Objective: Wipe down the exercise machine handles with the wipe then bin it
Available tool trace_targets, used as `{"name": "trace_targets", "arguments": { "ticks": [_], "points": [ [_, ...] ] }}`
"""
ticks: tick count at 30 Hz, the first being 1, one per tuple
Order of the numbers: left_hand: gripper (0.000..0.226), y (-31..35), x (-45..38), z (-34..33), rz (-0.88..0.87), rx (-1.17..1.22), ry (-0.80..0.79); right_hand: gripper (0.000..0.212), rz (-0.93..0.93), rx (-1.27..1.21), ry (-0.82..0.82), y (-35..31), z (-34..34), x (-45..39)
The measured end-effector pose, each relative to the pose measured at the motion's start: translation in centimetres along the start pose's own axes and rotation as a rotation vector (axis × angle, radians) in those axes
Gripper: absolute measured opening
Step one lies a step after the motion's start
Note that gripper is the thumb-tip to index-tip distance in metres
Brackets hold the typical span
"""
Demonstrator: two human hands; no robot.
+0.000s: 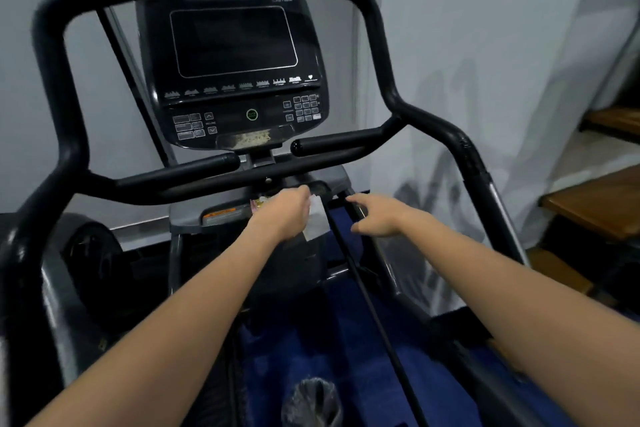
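Left hand [285, 215] curled round a white wipe [317, 222], grip closed on its top edge — sheet hanging down, long axis near vertical, just below the centre crossbar [207, 184]. Right hand [375, 215] just right of wipe, apart from it, fingers loosely bent, forefinger extended toward it, holding nothing. Nearest handle [332, 144] up and far-right of the grip, lying left–right; right hand nearer to it. Judged: wiping not yet begun. Console [235, 55] beyond, grey wall [450, 28] behind, wooden stairs [599, 204] right, blue floor [346, 340] below. Bag-lined bin [311, 402] near, bottom centre.
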State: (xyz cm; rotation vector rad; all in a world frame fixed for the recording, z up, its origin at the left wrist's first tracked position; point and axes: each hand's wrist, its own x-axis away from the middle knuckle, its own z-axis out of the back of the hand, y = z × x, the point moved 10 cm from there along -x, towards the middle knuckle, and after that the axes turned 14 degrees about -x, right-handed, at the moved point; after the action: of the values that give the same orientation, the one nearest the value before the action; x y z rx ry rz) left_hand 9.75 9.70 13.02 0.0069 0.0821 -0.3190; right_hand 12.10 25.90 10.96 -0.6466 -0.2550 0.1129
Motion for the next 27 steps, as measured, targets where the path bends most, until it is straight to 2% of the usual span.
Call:
{"name": "trace_targets", "arguments": {
  "ticks": [6,12,20,27],
  "points": [
    [0.026,5.6,4.8,6.7,-0.054,-0.038,0.083,0.074,0.017,-0.027,0.093,-0.7,4.0,8.8],
    [0.024,12.9,8.9,8.9,-0.119,-0.036,0.112,0.075,0.0,-0.023,0.143,2.5,6.5,16.8],
    [0.016,26.3,14.6,2.0,-0.218,-0.004,-0.006,0.082,-0.103,0.036,0.093,12.8,4.5,28.5],
    [0.026,36.6,19.0,-2.2,-0.338,-0.031,-0.063,0.079,-0.152,-0.028,0.081,20.9,2.9,37.3]
  ]
}}
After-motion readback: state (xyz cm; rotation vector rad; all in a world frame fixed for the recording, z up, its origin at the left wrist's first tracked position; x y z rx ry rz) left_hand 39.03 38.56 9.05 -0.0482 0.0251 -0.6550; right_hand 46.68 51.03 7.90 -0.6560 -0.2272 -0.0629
